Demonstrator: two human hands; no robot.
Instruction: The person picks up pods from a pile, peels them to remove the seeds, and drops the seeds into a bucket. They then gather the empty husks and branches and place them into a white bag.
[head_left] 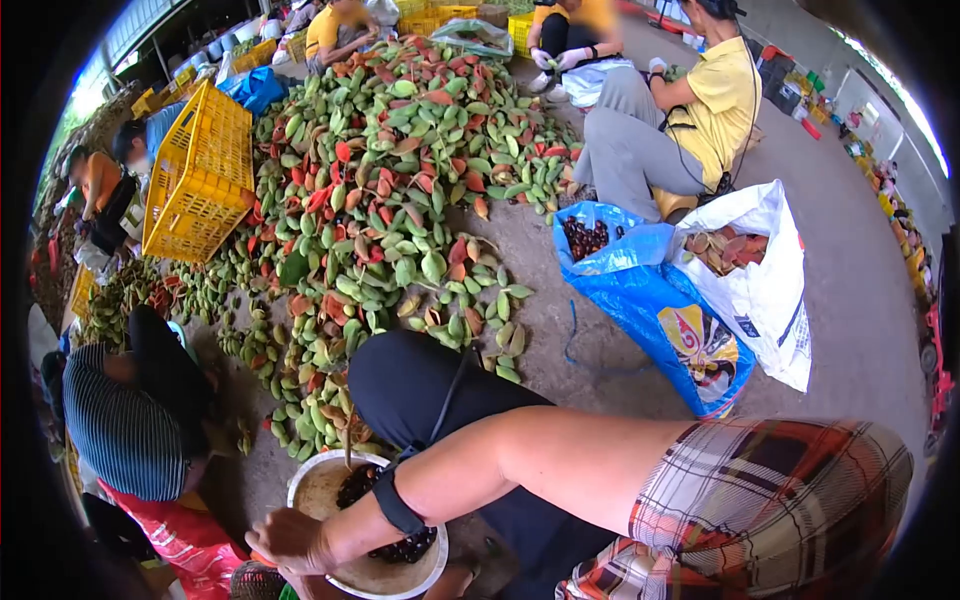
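Note:
My right hand (285,543) is at the lower left, beyond the rim of a round white basin (298,490). Its fingers are curled closed; a bit of orange-red shows beside them, too small to name. My forearm, with a black wristband, crosses over the basin and hides part of it. Dark, glossy brown seeds (405,548) lie inside the basin, and a thin stick (347,445) stands up at its far rim. I cannot make out my left hand in this view.
A large heap of green and red pods (400,190) spreads ahead. Blue (640,300) and white sacks (770,270) stand to the right, holding seeds and husks. A yellow crate (205,170) tilts at the left. Several people sit around the heap, one in a striped top (125,420).

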